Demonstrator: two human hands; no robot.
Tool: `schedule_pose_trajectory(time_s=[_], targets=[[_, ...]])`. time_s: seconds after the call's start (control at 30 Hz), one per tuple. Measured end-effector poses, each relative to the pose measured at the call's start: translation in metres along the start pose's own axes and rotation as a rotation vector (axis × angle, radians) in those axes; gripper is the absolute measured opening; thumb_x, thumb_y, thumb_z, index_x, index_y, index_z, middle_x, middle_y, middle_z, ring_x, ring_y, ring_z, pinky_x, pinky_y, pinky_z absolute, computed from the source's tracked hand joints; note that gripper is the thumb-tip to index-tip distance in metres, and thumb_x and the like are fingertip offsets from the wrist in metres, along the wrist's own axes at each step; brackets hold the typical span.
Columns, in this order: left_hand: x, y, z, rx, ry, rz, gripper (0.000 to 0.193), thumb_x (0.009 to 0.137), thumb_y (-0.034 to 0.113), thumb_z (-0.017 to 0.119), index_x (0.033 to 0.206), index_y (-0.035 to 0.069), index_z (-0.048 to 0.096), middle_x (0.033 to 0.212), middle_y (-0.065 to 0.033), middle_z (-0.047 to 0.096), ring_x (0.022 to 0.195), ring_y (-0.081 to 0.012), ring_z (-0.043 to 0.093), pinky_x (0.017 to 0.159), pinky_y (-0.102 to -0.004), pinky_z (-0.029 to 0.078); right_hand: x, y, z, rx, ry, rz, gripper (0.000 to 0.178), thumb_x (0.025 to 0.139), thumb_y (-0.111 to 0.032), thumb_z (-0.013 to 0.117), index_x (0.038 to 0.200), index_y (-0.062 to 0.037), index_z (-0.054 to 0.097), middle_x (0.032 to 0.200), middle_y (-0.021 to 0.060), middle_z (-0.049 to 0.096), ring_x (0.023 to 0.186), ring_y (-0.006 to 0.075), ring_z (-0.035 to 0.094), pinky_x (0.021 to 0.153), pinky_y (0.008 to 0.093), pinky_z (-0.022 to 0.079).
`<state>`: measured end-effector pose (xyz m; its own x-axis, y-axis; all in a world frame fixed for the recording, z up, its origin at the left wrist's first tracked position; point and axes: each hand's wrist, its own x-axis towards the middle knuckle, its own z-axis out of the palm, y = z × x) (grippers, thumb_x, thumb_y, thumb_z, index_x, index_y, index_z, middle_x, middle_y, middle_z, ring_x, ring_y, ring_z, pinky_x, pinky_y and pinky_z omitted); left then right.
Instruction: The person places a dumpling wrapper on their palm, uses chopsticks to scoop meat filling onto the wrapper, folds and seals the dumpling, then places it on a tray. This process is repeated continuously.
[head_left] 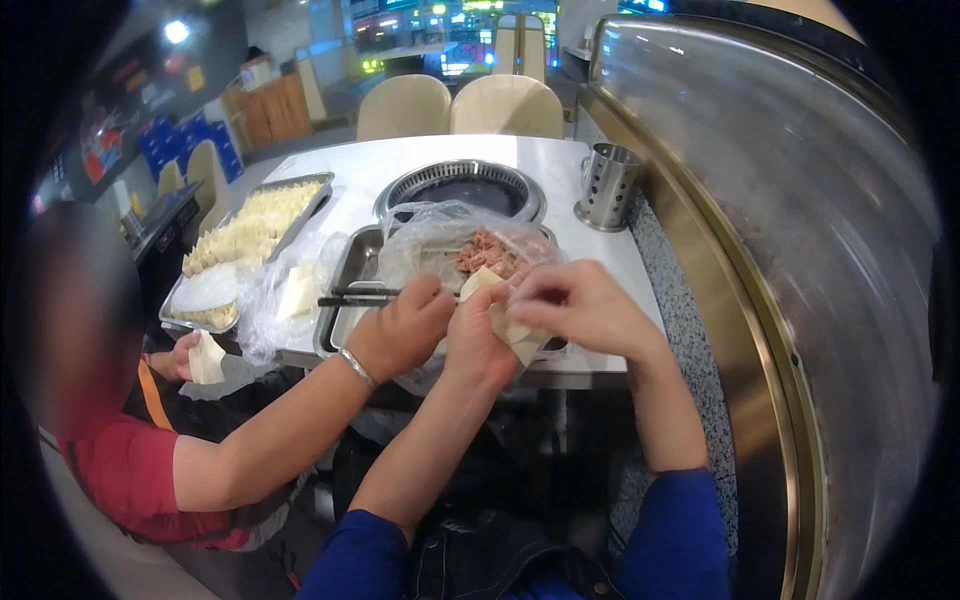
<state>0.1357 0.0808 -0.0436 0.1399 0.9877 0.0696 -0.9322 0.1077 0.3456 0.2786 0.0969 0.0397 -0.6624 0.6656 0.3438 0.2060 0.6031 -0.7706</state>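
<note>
The pale wrapper (524, 344) is resting across the left hand (474, 338), which is cradling it, seemingly for support, while the right hand (584, 305) is pinching its edge. At twelve o'clock, minced meat (490, 256) is sitting handily close; at nine, a co-worker's hand (408, 318) is gripping chopsticks (352, 298).

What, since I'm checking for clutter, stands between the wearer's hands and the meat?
The wrapper in the left hand partly overlaps the meat in view. A clear plastic bag lies around the meat; whether any covers it is unclear. A co-worker's hand with chopsticks is close on the left.
</note>
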Motion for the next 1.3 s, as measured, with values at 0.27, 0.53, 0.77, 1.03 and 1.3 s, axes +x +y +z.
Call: schedule_pose_trajectory(time_s=[0.27,0.53,0.77,1.03,1.3], targets=[[-0.004,-0.010,0.065,0.259,-0.079,0.247,0.042,0.087,0.005,0.041,0.128,0.001,0.032,0.123,-0.0167,0.047,0.115,-0.0254,0.048,0.094,-0.0373,0.042,-0.003,0.021,-0.018,0.219,0.103,0.122,0.025,0.075,-0.021,0.071,0.083,-0.0017,0.059,0.068,0.0003,0.057,0.058,0.0061,0.049,0.050,0.0212,0.039],[-0.029,0.032,0.111,1.029,-0.142,0.271,0.041,0.081,0.012,0.063,0.116,-0.002,0.049,0.103,-0.0085,0.059,0.094,-0.0133,0.057,0.083,-0.0272,0.045,-0.005,-0.011,-0.059,0.305,0.086,0.008,0.022,0.073,-0.014,0.070,0.085,-0.0013,0.057,0.074,0.0026,0.061,0.066,0.0060,0.055,0.055,0.0210,0.043],[-0.030,0.053,0.145,1.241,-0.075,0.286,0.029,0.075,0.010,0.069,0.100,-0.003,0.061,0.089,-0.0074,0.065,0.080,-0.0117,0.061,0.075,-0.0242,0.047,0.006,-0.035,-0.066,0.286,0.097,-0.087,0.027,0.071,-0.019,0.071,0.087,-0.0013,0.059,0.075,0.0016,0.060,0.068,0.0069,0.054,0.060,0.0221,0.042],[-0.016,0.067,0.148,1.372,-0.142,0.261,0.030,0.076,0.010,0.069,0.101,-0.003,0.061,0.090,-0.0081,0.065,0.077,-0.0142,0.063,0.068,-0.0263,0.052,0.009,-0.035,-0.070,0.351,0.087,-0.128,0.027,0.074,-0.020,0.070,0.091,0.0008,0.063,0.077,0.0028,0.061,0.068,0.0070,0.055,0.058,0.0214,0.044],[-0.013,0.069,0.166,1.463,-0.130,0.246,0.028,0.077,0.008,0.067,0.101,-0.004,0.061,0.090,-0.0106,0.066,0.079,-0.0156,0.064,0.067,-0.0260,0.053,0.016,-0.033,-0.073,0.325,0.097,-0.126,0.026,0.076,-0.017,0.068,0.093,0.0013,0.064,0.077,0.0031,0.062,0.063,0.0073,0.055,0.052,0.0209,0.045]])
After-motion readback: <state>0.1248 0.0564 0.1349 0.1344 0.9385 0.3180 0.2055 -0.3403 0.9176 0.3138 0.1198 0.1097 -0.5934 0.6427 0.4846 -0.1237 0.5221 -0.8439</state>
